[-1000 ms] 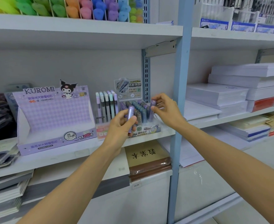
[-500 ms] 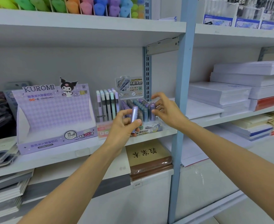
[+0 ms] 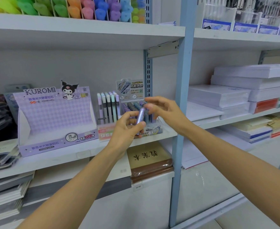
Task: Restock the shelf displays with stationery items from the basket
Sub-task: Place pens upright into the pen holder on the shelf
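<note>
My left hand (image 3: 127, 128) grips a purple lead-refill tube (image 3: 140, 116) upright in front of a small display box of lead tubes (image 3: 134, 105) on the middle shelf (image 3: 56, 160). My right hand (image 3: 164, 109) hovers just right of the tube's top, its thumb and fingers spread and close to the tube's tip; it holds nothing that I can see. The display box holds several purple, grey and teal tubes, partly hidden by both hands. No basket is in view.
A pastel pen display (image 3: 107, 108) stands left of the tube box, and a large purple Kuromi display box (image 3: 53, 119) further left. A blue upright post (image 3: 181, 100) borders the bay. White paper stacks (image 3: 235, 91) fill the right bay. A brown notebook pack (image 3: 150, 161) lies on the shelf below.
My right hand has let go of the tube it set into the display box and drawn back toward the tube held in my left hand. The left hand has lifted slightly.
</note>
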A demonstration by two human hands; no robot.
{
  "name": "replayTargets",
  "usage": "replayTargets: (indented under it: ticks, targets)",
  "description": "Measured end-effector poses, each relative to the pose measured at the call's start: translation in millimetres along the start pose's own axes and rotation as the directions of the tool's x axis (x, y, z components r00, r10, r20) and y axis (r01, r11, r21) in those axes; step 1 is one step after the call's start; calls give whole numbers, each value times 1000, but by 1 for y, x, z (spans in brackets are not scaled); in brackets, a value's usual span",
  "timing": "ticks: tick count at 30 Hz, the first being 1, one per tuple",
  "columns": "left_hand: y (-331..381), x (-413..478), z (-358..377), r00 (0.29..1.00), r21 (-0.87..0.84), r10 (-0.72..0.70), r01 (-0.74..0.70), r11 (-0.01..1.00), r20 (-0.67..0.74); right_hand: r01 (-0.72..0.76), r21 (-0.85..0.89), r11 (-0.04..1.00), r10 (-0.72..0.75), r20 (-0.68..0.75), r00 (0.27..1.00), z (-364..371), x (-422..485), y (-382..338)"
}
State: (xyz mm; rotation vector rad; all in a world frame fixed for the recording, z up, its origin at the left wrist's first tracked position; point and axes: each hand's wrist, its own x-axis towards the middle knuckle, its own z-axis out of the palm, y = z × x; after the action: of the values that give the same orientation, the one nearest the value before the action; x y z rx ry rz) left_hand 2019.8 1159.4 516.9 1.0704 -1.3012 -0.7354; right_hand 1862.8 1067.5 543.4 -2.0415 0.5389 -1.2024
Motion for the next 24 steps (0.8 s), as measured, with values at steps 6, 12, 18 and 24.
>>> replayTargets:
  ticks: [6, 12, 18, 24]
  targets:
    - [-1, -2, 11, 993, 152, 109, -103, 983, -32, -6, 96, 995, 5, 9, 1000, -4, -9, -10]
    - [-23, -14, 0, 892, 826, 385, -392, 405, 235, -27, -163, 986, -27, -323, 946, -34, -5, 0]
    - [-38, -26, 3, 900, 927, 281, -367, 76, 333, -68, -321, 945, -15, -249, 968, -15, -9, 18]
    - [-43, -27, -8, 922, 949, 232, -314, -20, 310, 14, -526, 850, -61, -73, 995, -26, 3, 11]
